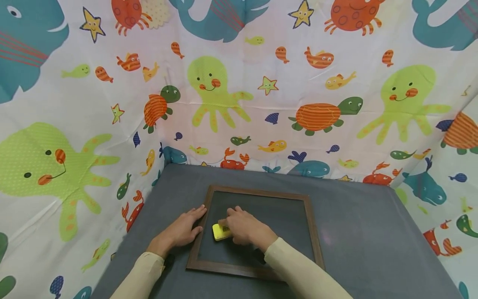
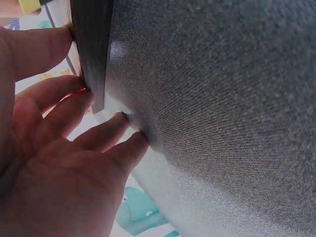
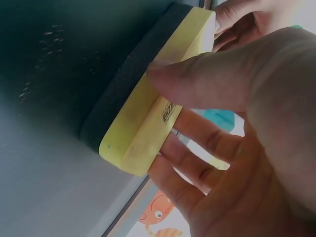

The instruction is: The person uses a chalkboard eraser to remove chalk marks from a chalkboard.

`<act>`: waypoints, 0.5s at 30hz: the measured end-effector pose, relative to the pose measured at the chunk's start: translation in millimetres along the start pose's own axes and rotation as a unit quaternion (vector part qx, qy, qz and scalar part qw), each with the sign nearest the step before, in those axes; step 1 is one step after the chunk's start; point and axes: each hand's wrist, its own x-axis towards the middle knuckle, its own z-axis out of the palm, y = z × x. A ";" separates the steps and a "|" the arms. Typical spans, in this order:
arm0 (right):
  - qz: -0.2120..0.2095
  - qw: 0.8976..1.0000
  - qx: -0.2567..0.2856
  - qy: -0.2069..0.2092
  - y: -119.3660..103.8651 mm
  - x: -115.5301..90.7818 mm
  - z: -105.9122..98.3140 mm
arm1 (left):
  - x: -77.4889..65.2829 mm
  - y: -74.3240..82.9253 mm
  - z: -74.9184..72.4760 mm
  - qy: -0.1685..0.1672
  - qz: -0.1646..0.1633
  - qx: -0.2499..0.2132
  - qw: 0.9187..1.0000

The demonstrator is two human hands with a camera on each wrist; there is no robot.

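A blackboard (image 1: 276, 220) in a brown wooden frame lies flat on the grey table. My right hand (image 1: 244, 226) grips a yellow board eraser (image 1: 221, 232) over the left part of the board. In the right wrist view the eraser (image 3: 148, 113) has its dark felt side toward the board, thumb on one side and fingers on the other. Faint chalk specks (image 3: 42, 59) show on the surface beside it. My left hand (image 1: 183, 228) rests at the frame's left edge. In the left wrist view its thumb and fingers touch the wooden frame (image 2: 91, 49), and other fingertips touch the cloth.
Grey cloth (image 1: 373, 232) covers the table around the board. A white curtain (image 1: 239, 95) printed with sea animals hangs behind and on both sides. Something dark (image 1: 258, 255) shows beneath my right wrist.
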 end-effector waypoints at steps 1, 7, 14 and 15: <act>-0.006 1.000 -0.001 0.002 0.3 -2.0 0.2 | -0.3 0.0 0.1 0.001 0.000 0.000 1.000; -0.025 1.000 0.006 0.005 2.6 -14.3 0.7 | -1.1 1.8 -0.6 0.002 0.003 -0.002 1.000; -0.040 0.999 0.007 0.020 5.8 -17.2 5.6 | -1.5 3.4 -1.3 0.004 -0.002 -0.004 1.000; -0.042 0.999 0.009 0.023 6.8 -17.4 6.3 | -1.9 3.3 -1.2 0.002 -0.003 -0.004 1.000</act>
